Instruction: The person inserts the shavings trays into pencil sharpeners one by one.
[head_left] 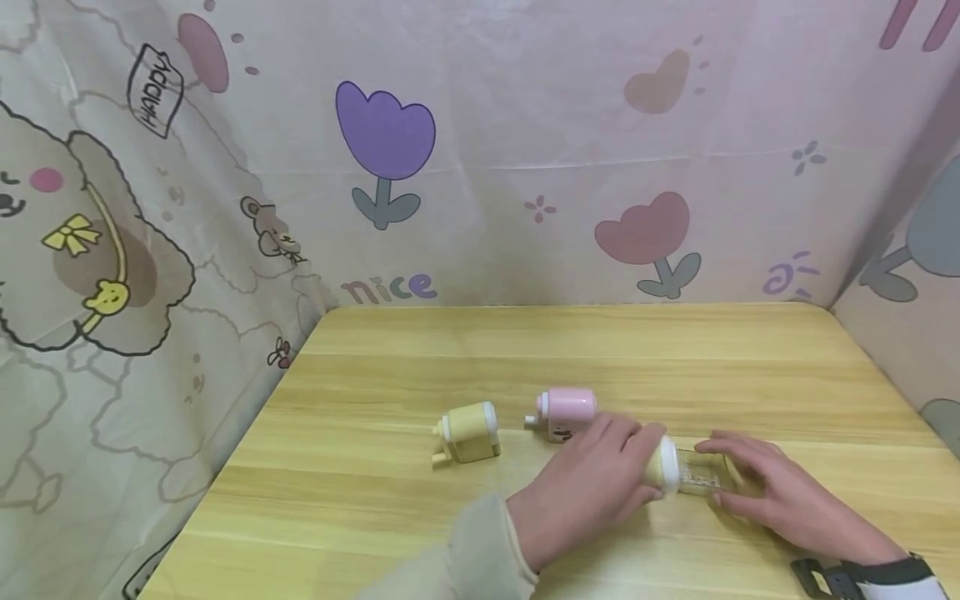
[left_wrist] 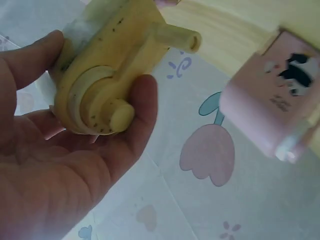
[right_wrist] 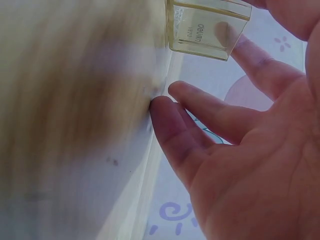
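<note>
My left hand [head_left: 600, 479] grips a yellow crank pencil sharpener [head_left: 662, 465] lying on its side on the wooden table [head_left: 525, 350]. The left wrist view shows the sharpener [left_wrist: 105, 75] in my curled fingers, crank end towards the camera, speckled with dark dust. My right hand [head_left: 757, 483] holds the clear shavings drawer [head_left: 701, 477] at the sharpener's other end. In the right wrist view the drawer [right_wrist: 207, 30] is pinched between two fingertips while the other fingers lie spread out. A pink sharpener [head_left: 566, 412] stands just beyond my left hand.
A second yellow sharpener [head_left: 468, 432] stands left of the pink one [left_wrist: 272, 107]. A cartoon-printed cloth [head_left: 390, 142] hangs round the table on the back and both sides. The table's left edge drops off beside the cloth.
</note>
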